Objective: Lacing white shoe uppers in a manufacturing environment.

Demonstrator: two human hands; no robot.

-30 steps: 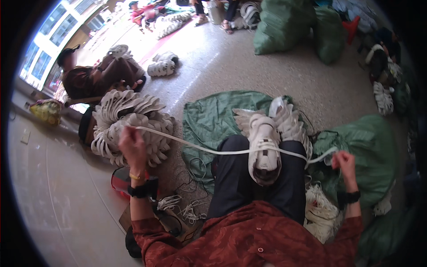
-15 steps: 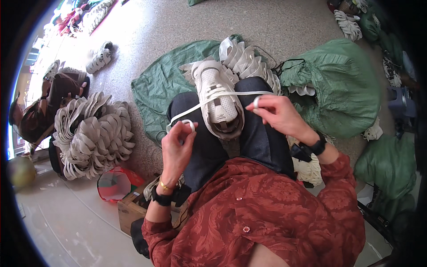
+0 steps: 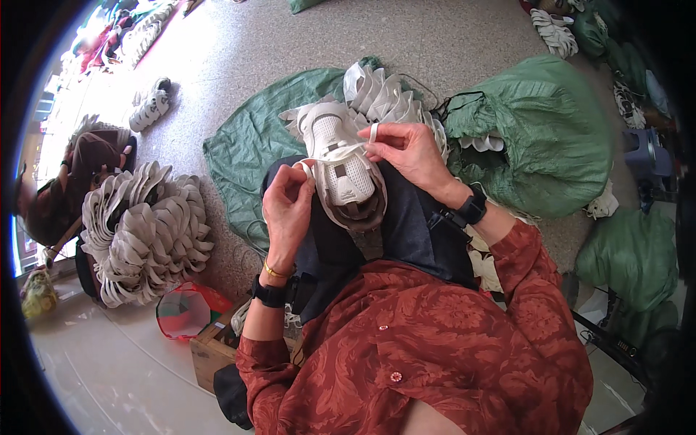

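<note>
A pale shoe upper (image 3: 346, 183) with mesh panels rests between my knees, its heel opening toward me. A white shoelace (image 3: 346, 152) runs across its lacing area. My left hand (image 3: 286, 217), left of the upper, is closed in a pinch on one end of the lace, which loops up over the fingers. With thumb and fingers together, my right hand (image 3: 415, 158) grips the other end just right of the upper, close to the eyelets. Part of the lace is hidden behind the fingers.
Nested uppers (image 3: 380, 94) lie beyond my knees, near a spread green sack (image 3: 243, 148). A full green sack (image 3: 554, 138) stands at right. At left are a large stack of uppers (image 3: 156, 235), another person (image 3: 90, 163), a red-rimmed bag (image 3: 187, 312) and a wooden box (image 3: 210, 359).
Both hands have come inward toward the upper, the right one more, moving left and up. The lace, stretched wide before, now spans a shorter distance. The view has shifted slightly.
</note>
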